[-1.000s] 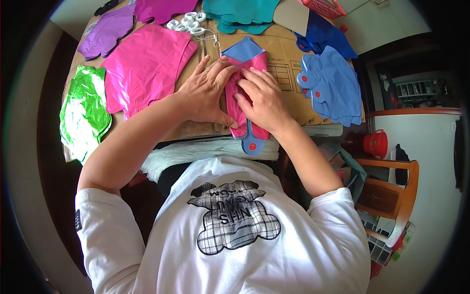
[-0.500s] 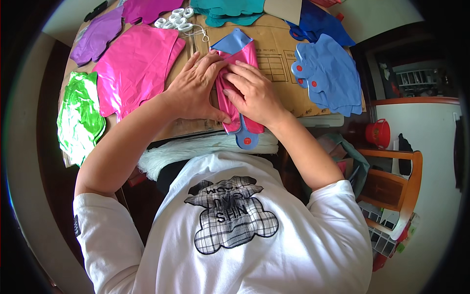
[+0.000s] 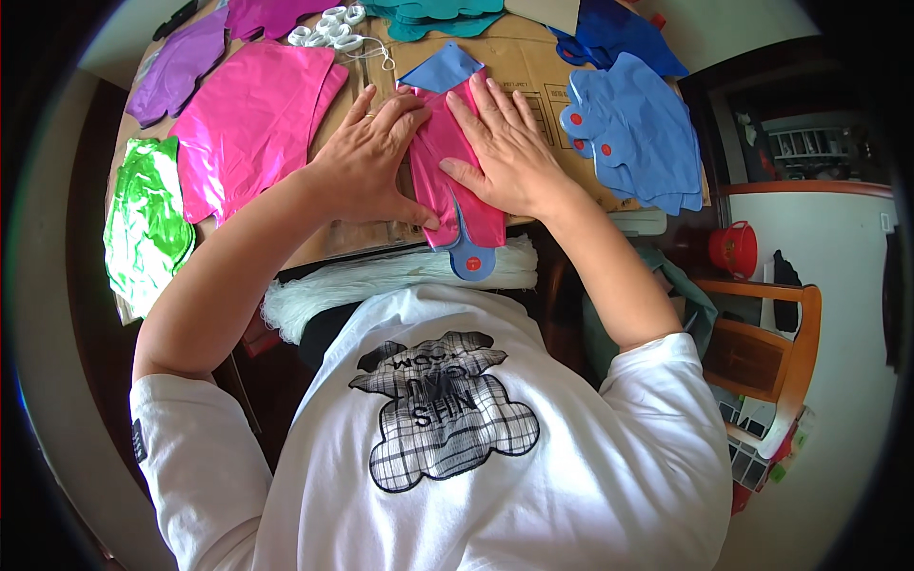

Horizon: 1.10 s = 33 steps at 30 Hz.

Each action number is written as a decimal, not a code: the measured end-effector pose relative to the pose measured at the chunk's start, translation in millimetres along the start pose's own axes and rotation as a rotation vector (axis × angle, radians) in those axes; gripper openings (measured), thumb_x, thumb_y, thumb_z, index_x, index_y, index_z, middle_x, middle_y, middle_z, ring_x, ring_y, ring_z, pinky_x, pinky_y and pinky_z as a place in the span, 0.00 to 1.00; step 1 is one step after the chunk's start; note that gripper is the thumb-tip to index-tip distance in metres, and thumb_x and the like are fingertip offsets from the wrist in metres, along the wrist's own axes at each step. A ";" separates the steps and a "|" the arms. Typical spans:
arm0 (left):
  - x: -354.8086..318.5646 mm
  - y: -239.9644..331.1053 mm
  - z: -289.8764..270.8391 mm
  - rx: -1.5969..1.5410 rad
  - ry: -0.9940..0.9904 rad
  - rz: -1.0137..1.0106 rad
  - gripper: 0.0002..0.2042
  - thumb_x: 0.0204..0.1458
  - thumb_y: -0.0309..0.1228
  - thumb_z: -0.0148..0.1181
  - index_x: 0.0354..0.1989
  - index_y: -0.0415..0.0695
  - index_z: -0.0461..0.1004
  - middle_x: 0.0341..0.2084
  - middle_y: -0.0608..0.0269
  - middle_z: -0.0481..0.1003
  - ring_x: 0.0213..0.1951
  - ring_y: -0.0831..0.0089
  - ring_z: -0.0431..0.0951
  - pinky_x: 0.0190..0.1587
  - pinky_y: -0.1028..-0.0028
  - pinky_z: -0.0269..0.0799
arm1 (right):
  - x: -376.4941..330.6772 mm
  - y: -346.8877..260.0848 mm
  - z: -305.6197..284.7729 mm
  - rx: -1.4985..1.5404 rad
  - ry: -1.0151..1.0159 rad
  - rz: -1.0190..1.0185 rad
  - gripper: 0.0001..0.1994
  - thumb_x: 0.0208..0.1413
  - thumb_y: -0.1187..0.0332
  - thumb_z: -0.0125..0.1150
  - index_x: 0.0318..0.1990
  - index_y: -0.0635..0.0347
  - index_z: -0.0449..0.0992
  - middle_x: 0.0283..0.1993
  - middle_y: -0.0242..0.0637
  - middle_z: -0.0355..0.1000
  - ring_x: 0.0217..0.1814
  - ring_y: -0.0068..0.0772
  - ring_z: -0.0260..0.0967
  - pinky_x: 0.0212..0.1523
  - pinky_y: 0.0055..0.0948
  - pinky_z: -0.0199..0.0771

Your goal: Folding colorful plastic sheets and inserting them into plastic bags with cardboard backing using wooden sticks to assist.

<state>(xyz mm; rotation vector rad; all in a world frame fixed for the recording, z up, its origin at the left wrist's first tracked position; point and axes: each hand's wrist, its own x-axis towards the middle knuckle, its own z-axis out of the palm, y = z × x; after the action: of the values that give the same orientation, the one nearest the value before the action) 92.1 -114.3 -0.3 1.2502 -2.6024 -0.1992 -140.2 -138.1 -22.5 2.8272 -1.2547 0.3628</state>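
A glossy pink foil piece [image 3: 440,138], like a flat deflated balloon, lies folded into a narrow strip over a blue piece [image 3: 442,68]. The blue piece's pointed end shows beyond the far edge, and its rounded tab with a red dot [image 3: 484,265] sticks out at the near edge. My left hand [image 3: 369,157] rests along the strip's left side, thumb and fingers spread. Flat on the right side lies my right hand [image 3: 509,157], fingers stretched out and thumb reaching over the pink. Neither hand grips anything. Whatever lies under the palms is hidden.
Cardboard [image 3: 376,233] covers the table. Left are pink foil pieces [image 3: 248,124], green ones [image 3: 148,228] and purple ones [image 3: 181,67]; right, blue ones [image 3: 647,138]. White string rings [image 3: 328,30] lie at the back. A white strand bundle [image 3: 381,290] hangs at the near edge.
My right hand has gone from bent fingers on the strip to lying flat with fingers spread, a little to the right. The left hand stays on the left side. The whole view has shifted slightly.
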 end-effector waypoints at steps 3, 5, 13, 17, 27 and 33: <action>-1.1 1.2 1.1 0.013 0.004 0.001 0.59 0.26 0.63 0.70 0.65 0.40 0.53 0.61 0.52 0.57 0.67 0.59 0.54 0.72 0.52 0.37 | -4.0 -6.5 -6.1 0.002 0.004 0.009 0.42 0.58 0.38 0.46 0.71 0.58 0.49 0.74 0.58 0.39 0.76 0.56 0.37 0.73 0.51 0.32; -2.7 1.9 -1.5 0.030 -0.007 -0.015 0.59 0.25 0.63 0.71 0.65 0.40 0.53 0.61 0.53 0.57 0.67 0.59 0.55 0.72 0.52 0.37 | -19.2 -20.5 -15.1 0.016 -0.009 0.013 0.45 0.56 0.35 0.46 0.69 0.65 0.52 0.73 0.61 0.41 0.75 0.59 0.39 0.72 0.54 0.33; -0.5 2.1 -2.3 0.010 -0.018 -0.013 0.58 0.25 0.63 0.71 0.65 0.41 0.53 0.60 0.53 0.58 0.67 0.60 0.55 0.72 0.52 0.36 | -97.7 -56.4 -48.9 0.138 -0.152 0.048 0.48 0.51 0.36 0.54 0.69 0.66 0.50 0.72 0.60 0.44 0.75 0.61 0.38 0.71 0.57 0.35; -1.3 4.4 -6.3 0.008 -0.033 -0.024 0.58 0.25 0.64 0.71 0.65 0.41 0.53 0.60 0.53 0.58 0.67 0.58 0.55 0.72 0.52 0.36 | -75.7 -15.6 -64.7 0.762 0.043 0.312 0.31 0.59 0.53 0.58 0.61 0.70 0.62 0.60 0.56 0.64 0.61 0.49 0.64 0.59 0.43 0.65; -1.4 0.2 -1.6 -0.040 -0.003 -0.007 0.58 0.26 0.64 0.70 0.64 0.40 0.53 0.60 0.53 0.57 0.67 0.58 0.55 0.72 0.52 0.37 | 30.0 20.8 -64.5 1.207 -0.502 0.947 0.18 0.54 0.58 0.66 0.44 0.63 0.75 0.37 0.34 0.73 0.39 0.25 0.72 0.40 0.27 0.75; -5.2 -1.9 1.5 -0.045 0.032 0.009 0.58 0.27 0.67 0.67 0.64 0.39 0.53 0.61 0.53 0.57 0.67 0.60 0.54 0.71 0.52 0.38 | 40.5 -1.9 -56.9 1.208 -0.448 0.955 0.12 0.49 0.62 0.68 0.36 0.61 0.80 0.35 0.35 0.78 0.31 0.26 0.73 0.34 0.28 0.71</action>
<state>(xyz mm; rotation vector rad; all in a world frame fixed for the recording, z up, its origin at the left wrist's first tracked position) 96.2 -111.4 -3.0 1.2165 -2.5618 -0.2331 -124.0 -159.6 42.0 2.7622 -3.4324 0.6925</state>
